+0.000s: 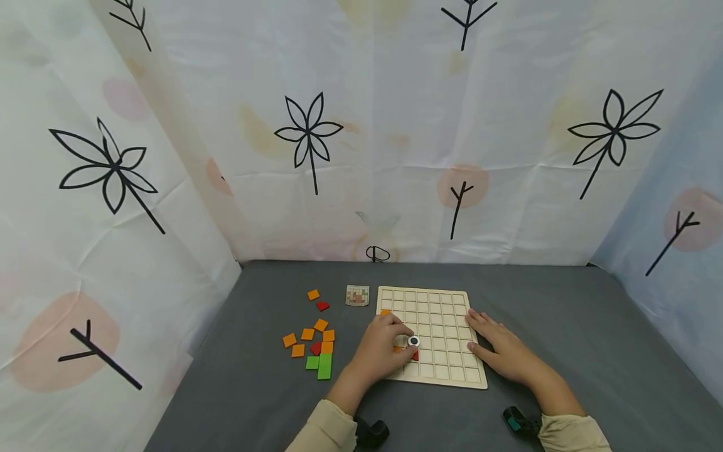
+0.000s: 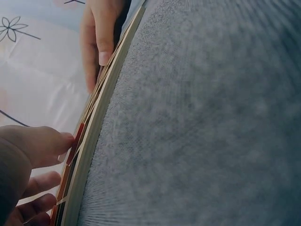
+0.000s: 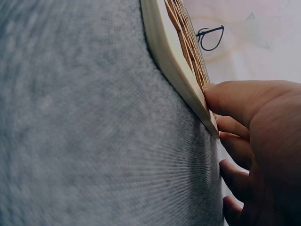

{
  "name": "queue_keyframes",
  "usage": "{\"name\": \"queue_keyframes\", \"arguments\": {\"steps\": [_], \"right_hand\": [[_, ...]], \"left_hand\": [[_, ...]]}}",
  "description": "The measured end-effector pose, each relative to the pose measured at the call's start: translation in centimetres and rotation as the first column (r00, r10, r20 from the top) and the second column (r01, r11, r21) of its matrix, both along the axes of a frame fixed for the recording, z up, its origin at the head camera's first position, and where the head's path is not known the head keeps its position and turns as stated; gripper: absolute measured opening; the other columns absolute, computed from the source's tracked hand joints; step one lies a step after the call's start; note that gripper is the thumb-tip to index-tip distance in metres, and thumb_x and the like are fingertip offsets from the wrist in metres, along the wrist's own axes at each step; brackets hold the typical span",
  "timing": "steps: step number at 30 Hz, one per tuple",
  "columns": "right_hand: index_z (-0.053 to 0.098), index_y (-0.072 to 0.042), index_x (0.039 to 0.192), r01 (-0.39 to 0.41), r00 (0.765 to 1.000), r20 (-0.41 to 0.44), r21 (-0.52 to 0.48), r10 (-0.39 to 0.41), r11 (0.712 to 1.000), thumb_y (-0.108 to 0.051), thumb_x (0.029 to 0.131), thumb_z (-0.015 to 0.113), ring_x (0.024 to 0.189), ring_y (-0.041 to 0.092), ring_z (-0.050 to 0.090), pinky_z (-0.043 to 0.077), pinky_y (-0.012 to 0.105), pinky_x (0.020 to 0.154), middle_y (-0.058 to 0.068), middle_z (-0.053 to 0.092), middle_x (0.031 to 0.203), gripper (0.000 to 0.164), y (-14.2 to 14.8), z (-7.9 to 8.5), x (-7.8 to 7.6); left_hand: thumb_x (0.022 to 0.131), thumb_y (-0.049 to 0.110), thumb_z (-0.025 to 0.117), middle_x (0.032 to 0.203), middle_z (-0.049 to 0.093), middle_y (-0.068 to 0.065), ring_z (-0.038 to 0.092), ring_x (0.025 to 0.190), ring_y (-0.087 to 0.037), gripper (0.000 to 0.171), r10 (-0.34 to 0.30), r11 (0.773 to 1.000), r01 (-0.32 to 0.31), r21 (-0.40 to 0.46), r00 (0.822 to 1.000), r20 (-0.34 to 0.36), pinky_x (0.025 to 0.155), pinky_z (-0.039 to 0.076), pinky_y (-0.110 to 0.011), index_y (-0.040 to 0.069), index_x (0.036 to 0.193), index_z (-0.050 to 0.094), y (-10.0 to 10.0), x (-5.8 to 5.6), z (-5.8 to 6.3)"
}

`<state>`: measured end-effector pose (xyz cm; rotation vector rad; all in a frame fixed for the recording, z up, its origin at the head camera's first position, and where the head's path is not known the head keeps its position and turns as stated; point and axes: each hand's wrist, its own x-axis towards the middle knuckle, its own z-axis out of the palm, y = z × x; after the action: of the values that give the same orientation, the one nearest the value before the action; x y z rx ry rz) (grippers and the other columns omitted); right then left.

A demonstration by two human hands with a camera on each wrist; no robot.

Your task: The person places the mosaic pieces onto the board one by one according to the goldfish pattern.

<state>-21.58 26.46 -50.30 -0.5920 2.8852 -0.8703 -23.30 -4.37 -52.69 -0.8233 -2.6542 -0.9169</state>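
Note:
In the head view my left hand (image 1: pixel 384 345) is over the left part of a pale wooden grid board (image 1: pixel 446 339). Its thumb and index finger pinch a small white round piece with a black ring (image 1: pixel 413 341). Just below that piece, a red tile (image 1: pixel 415 355) lies in the board; the left wrist view has the thumb right at this red tile (image 2: pixel 75 141). An orange tile (image 1: pixel 385 312) shows near the board's upper left, and the hand partly hides others. My right hand (image 1: pixel 499 345) rests on the board's right edge, thumb and extended fingers touching it.
Left of the board lie several loose orange tiles (image 1: pixel 307 334), red pieces (image 1: pixel 322 306) and green tiles (image 1: pixel 324 366). A small patterned card (image 1: pixel 358 295) is beside the board's upper left corner. The grey tabletop (image 1: pixel 271 402) meets printed white curtains (image 1: pixel 395 125).

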Motion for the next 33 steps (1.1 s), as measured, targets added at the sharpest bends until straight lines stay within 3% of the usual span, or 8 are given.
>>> {"name": "queue_keyframes", "arguments": {"steps": [11, 33], "right_hand": [[0.042, 0.0, 0.161, 0.0, 1.0, -0.023, 0.01, 0.0, 1.0, -0.036, 0.107, 0.063, 0.155, 0.054, 0.029, 0.022, 0.076, 0.12, 0.024, 0.034, 0.17, 0.068, -0.02, -0.14, -0.04], [0.041, -0.001, 0.162, 0.005, 1.0, -0.009, 0.005, -0.005, 1.0, -0.037, 0.107, 0.063, 0.156, 0.053, 0.027, 0.02, 0.076, 0.121, 0.023, 0.032, 0.171, 0.069, 0.13, -0.38, -0.2]], "left_hand": [[0.096, 0.027, 0.08, 0.113, 0.07, 0.003, 0.056, 0.1, -0.015, 0.022, 0.02, 1.0, -0.02, -0.016, 0.999, 0.037, 0.092, 0.048, -0.036, 0.019, 0.116, 0.082, -0.04, -0.05, 0.03], [0.099, 0.028, 0.076, 0.114, 0.069, 0.004, 0.053, 0.098, -0.013, 0.021, -0.007, 1.0, 0.008, -0.016, 0.998, 0.057, 0.089, 0.047, -0.034, 0.022, 0.118, 0.081, -0.32, -0.23, 0.11]]}}
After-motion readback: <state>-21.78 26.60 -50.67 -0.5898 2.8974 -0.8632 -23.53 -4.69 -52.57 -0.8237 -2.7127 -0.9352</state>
